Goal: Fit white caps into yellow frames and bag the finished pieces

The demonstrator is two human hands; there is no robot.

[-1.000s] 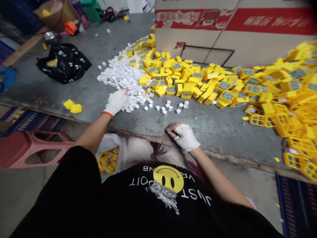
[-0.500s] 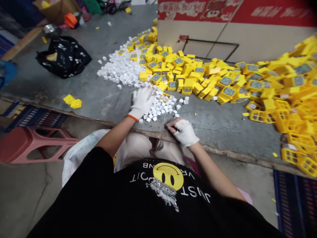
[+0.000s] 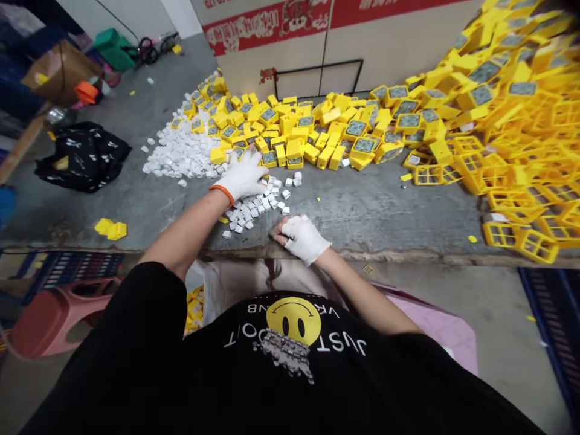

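My left hand (image 3: pixel 244 173), in a white glove with an orange cuff, reaches over the front of the yellow plastic blocks (image 3: pixel 295 148). Its fingers are spread, and the fingertips lie at the blocks. Below its palm are scattered small white plastic caps (image 3: pixel 254 206). To its left spreads a larger heap of the same white caps (image 3: pixel 181 145). My right hand (image 3: pixel 301 237), in a fingerless white glove, rests at the table's front edge. Its fingers are curled in, and whatever may be inside them is hidden.
A large carton (image 3: pixel 290 54) stands behind the blocks. Yellow window-like frames (image 3: pixel 512 202) pile up at right. On the left are a black patterned bag (image 3: pixel 84 156) and two yellow pieces (image 3: pixel 111 229). A pink stool (image 3: pixel 54 320) stands below the table's edge (image 3: pixel 408 257).
The camera view has shifted right. My left hand has moved from the white caps forward to the yellow blocks. My right hand stays curled at the table edge.
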